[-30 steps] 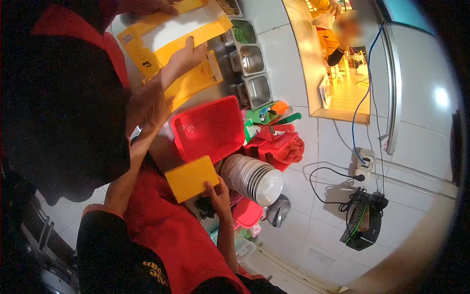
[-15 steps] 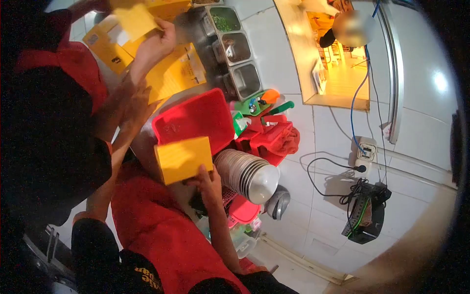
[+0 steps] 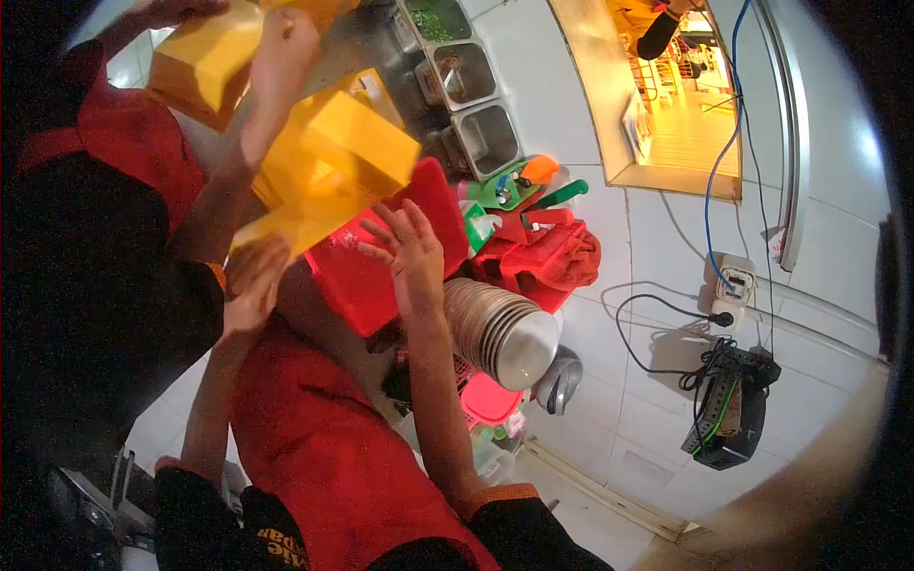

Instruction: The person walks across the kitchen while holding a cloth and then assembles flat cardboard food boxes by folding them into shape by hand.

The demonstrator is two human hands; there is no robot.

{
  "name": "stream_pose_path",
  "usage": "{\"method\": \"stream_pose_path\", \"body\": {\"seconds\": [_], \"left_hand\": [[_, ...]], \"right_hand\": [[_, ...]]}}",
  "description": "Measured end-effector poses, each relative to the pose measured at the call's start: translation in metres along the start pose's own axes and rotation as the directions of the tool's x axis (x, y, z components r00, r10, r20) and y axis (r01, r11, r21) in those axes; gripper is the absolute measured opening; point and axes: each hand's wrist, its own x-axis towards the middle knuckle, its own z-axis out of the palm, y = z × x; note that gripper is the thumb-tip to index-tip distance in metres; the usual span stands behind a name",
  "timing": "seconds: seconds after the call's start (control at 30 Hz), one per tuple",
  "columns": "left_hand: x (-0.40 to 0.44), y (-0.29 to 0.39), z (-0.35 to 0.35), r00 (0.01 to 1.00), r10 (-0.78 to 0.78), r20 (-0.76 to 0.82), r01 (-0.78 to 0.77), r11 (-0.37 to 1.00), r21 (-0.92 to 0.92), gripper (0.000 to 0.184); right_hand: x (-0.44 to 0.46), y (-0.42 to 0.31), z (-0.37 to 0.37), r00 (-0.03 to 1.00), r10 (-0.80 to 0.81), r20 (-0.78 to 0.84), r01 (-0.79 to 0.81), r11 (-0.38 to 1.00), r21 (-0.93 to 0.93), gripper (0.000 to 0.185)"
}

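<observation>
My left hand is at the near corner of a yellow cardboard box, its fingers closed on the edge; motion blurs them. The box is tilted, with a panel reaching down toward that hand. My right hand is raised with fingers spread and nothing in it, just below the box and over a red plastic tub. At the upper left, a co-worker's hand is in front of another yellow box, closed into a fist. More yellow cardboard lies behind my box.
A stack of bowls stands right of my forearm. Metal food pans, one with chopped greens, line the counter. A green tray and red containers sit beyond the tub. A black device with cables is on the tiled wall.
The yellow box has moved from over the tub's near side up and left. My right hand has let go of it and opened. My left hand has drawn back toward me.
</observation>
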Motion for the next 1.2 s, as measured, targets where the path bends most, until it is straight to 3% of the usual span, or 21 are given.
{"method": "stream_pose_path", "body": {"seconds": [0.03,0.07,0.1,0.13,0.23,0.27,0.3,0.37,0.43,0.5,0.53,0.57,0.63,0.7,0.73,0.77,0.8,0.9,0.93,1.03,1.2], "left_hand": [[-0.036,0.015,-0.015,0.994,-0.004,0.106,0.011,0.998,-0.062,0.015],[-0.067,0.017,-0.026,0.979,-0.005,0.205,0.026,0.995,-0.101,0.016],[-0.096,0.017,-0.037,0.953,0.000,0.302,0.031,0.995,-0.098,0.017],[-0.113,0.020,-0.046,0.928,-0.004,0.372,0.042,0.995,-0.095,0.017],[-0.101,0.042,-0.065,0.932,-0.037,0.360,0.106,0.979,-0.173,0.014],[-0.090,0.053,-0.072,0.942,-0.067,0.328,0.151,0.959,-0.239,0.010],[-0.082,0.062,-0.078,0.940,-0.068,0.334,0.155,0.958,-0.242,0.010],[-0.071,0.076,-0.088,0.835,-0.358,0.418,0.531,0.724,-0.440,0.009],[-0.065,0.080,-0.085,0.831,-0.366,0.418,0.546,0.675,-0.495,0.009],[-0.063,0.081,-0.079,0.746,-0.418,0.519,0.658,0.583,-0.477,0.005],[-0.068,0.076,-0.075,0.659,-0.438,0.611,0.735,0.546,-0.401,0.007],[-0.072,0.070,-0.067,0.654,-0.414,0.633,0.731,0.559,-0.390,0.011],[-0.081,0.048,-0.058,0.464,-0.286,0.838,0.785,0.571,-0.240,0.021],[-0.095,0.037,-0.035,0.464,-0.223,0.857,0.852,0.376,-0.363,0.033],[-0.094,0.038,-0.028,0.455,-0.153,0.877,0.866,0.304,-0.397,0.039],[-0.093,0.037,-0.022,0.455,-0.086,0.886,0.875,0.226,-0.428,0.045],[-0.098,0.031,-0.016,0.419,-0.046,0.907,0.864,0.329,-0.382,0.047],[-0.087,0.045,-0.011,0.446,-0.088,0.891,0.874,0.257,-0.412,0.046],[-0.091,0.045,-0.004,0.518,-0.143,0.843,0.839,0.280,-0.467,0.047],[-0.081,0.053,-0.009,0.509,-0.093,0.856,0.851,0.202,-0.484,0.050],[-0.099,0.054,-0.013,0.406,0.034,0.913,0.873,0.281,-0.398,0.061]], "right_hand": [[0.003,0.012,-0.008,1.000,-0.002,-0.001,0.002,1.000,0.001,0.046],[0.005,0.028,-0.020,0.988,-0.151,0.001,0.144,0.938,-0.316,0.049],[0.003,0.037,-0.025,0.956,-0.288,0.050,0.260,0.760,-0.596,0.052],[-0.010,0.034,-0.019,0.959,-0.282,0.025,0.215,0.669,-0.711,0.057],[-0.035,0.048,-0.021,0.943,-0.332,0.011,0.253,0.696,-0.672,0.057],[-0.037,0.062,-0.033,0.963,-0.270,-0.006,0.236,0.852,-0.468,0.058],[-0.045,0.064,-0.037,0.963,-0.268,-0.013,0.230,0.853,-0.469,0.058],[-0.061,0.066,-0.043,0.991,-0.115,0.069,0.117,0.993,-0.020,0.059],[-0.077,0.073,-0.061,0.996,-0.043,0.077,0.047,0.998,-0.044,0.054],[-0.098,0.059,-0.064,0.974,-0.099,-0.205,0.033,0.952,-0.305,0.045],[-0.104,0.050,-0.062,0.937,-0.129,-0.324,0.003,0.932,-0.363,0.040],[-0.106,0.046,-0.061,0.899,-0.124,-0.420,-0.002,0.958,-0.287,0.035],[-0.111,-0.001,-0.034,0.930,-0.191,-0.314,0.022,0.881,-0.472,0.031],[-0.110,-0.001,-0.059,0.957,-0.221,-0.187,0.045,0.751,-0.659,0.029],[-0.112,-0.006,-0.063,0.955,-0.208,-0.210,0.028,0.770,-0.637,0.029],[-0.112,-0.011,-0.065,0.981,-0.102,-0.164,-0.033,0.748,-0.662,0.031],[-0.112,-0.013,-0.067,0.994,0.000,-0.114,-0.080,0.716,-0.693,0.033],[-0.115,-0.005,-0.078,0.995,-0.084,0.057,0.102,0.843,-0.528,0.037],[-0.119,-0.003,-0.078,0.994,-0.092,0.051,0.105,0.849,-0.518,0.037],[-0.131,0.004,-0.077,0.991,-0.074,0.110,0.118,0.867,-0.485,0.041],[-0.134,0.004,-0.080,0.989,-0.136,0.064,0.150,0.902,-0.404,0.046]]}}
